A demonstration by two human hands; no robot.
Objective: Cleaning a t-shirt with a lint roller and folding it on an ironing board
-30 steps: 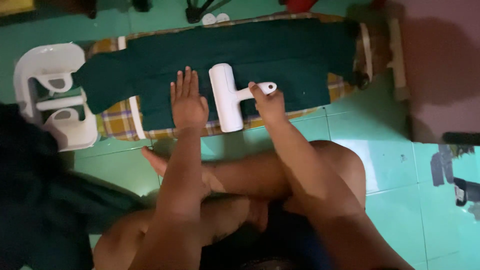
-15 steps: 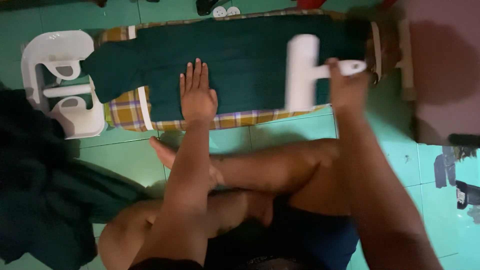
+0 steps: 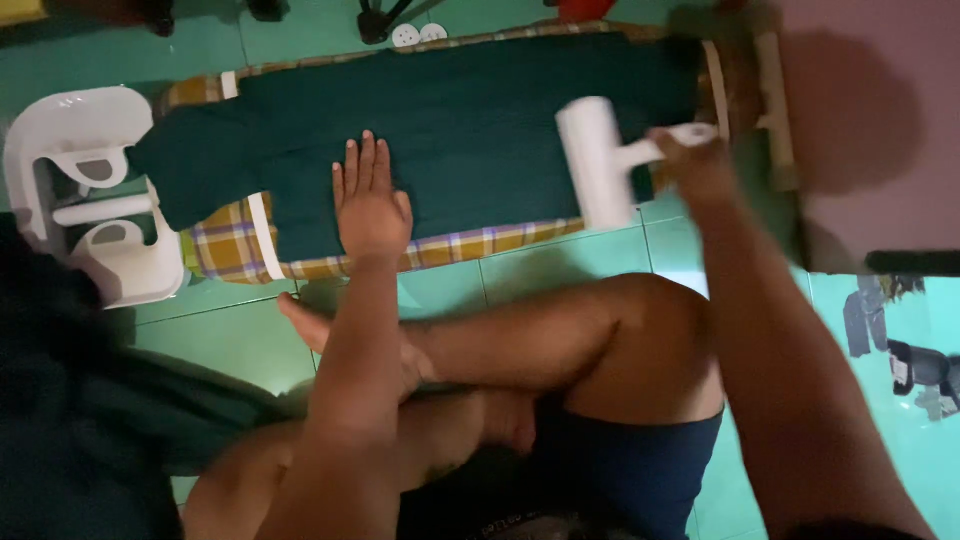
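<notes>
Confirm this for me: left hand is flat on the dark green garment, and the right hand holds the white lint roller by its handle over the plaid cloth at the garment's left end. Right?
Not quite. The head view shows the white lint roller at the dark green garment's right end, on the garment itself, not the plaid cloth. The left hand is flat on it; the right hand holds the handle.

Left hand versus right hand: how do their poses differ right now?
The left hand lies flat, palm down, fingers spread, on the dark green garment; the right hand is curled around the white lint roller handle. The left sits near the garment's middle, the right at its right end. Both reach over the garment.
</notes>
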